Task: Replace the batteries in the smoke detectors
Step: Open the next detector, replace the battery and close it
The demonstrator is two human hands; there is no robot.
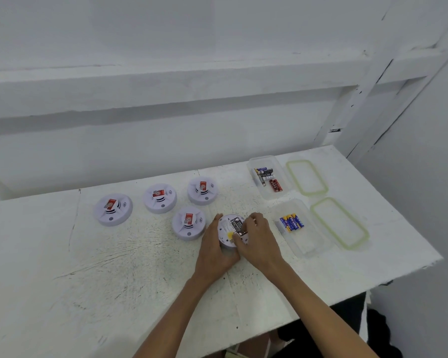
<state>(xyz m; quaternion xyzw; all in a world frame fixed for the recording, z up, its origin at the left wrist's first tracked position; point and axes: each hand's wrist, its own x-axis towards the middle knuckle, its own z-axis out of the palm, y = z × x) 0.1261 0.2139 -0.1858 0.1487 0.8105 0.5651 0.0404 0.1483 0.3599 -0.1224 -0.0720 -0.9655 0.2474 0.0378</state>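
Observation:
A white smoke detector [230, 228] lies upside down on the table, its battery bay with dark batteries facing up. My left hand [214, 248] grips its left and near edge. My right hand [258, 239] rests on its right side, fingertips on the battery bay. Several other detectors stand face up with red stickers: one at the far left [112, 209], one [160, 198], one [202, 190] and one [188, 223] beside my left hand. A clear tub [299, 229] holds blue and yellow batteries [292, 222]. Another tub [265, 177] holds dark and red batteries [267, 178].
Two clear lids with green seals lie right of the tubs, the far lid [307, 177] and the near lid [339, 222]. The white worn table [88, 280] ends close at the right and front. A white wall with a ledge rises behind.

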